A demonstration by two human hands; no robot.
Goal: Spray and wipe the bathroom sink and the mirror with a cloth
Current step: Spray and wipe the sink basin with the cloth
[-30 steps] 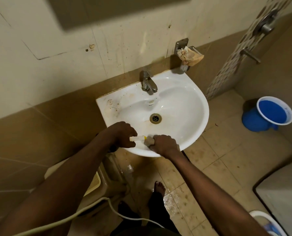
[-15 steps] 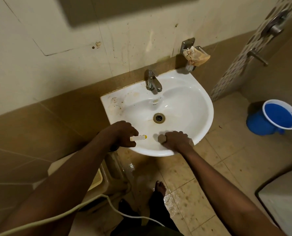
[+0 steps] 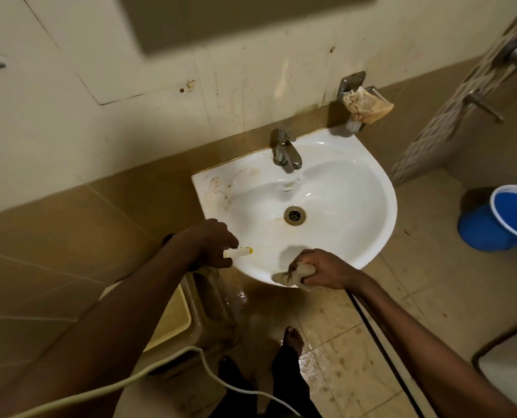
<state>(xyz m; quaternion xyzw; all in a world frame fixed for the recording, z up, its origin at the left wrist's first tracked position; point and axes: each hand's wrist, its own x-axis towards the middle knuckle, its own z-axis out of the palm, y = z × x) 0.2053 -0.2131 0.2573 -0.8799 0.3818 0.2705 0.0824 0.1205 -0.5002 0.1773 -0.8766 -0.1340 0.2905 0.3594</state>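
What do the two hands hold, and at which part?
The right hand grips a bunched cloth at one end, on the sink front rim. The left hand grips a spray bottle; only its nozzle shows.

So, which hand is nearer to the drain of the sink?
Left, by a little. The left hand is at the basin's near-left rim, holding a spray nozzle. The right hand grips the cloth on the front rim, farther from the drain.

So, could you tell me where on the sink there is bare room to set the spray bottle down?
The flat ledge of the sink between the tap and the soap holder is bare. The back left corner is stained but unoccupied. The front rim is crowded: left hand with spray bottle, right hand gripping the cloth.
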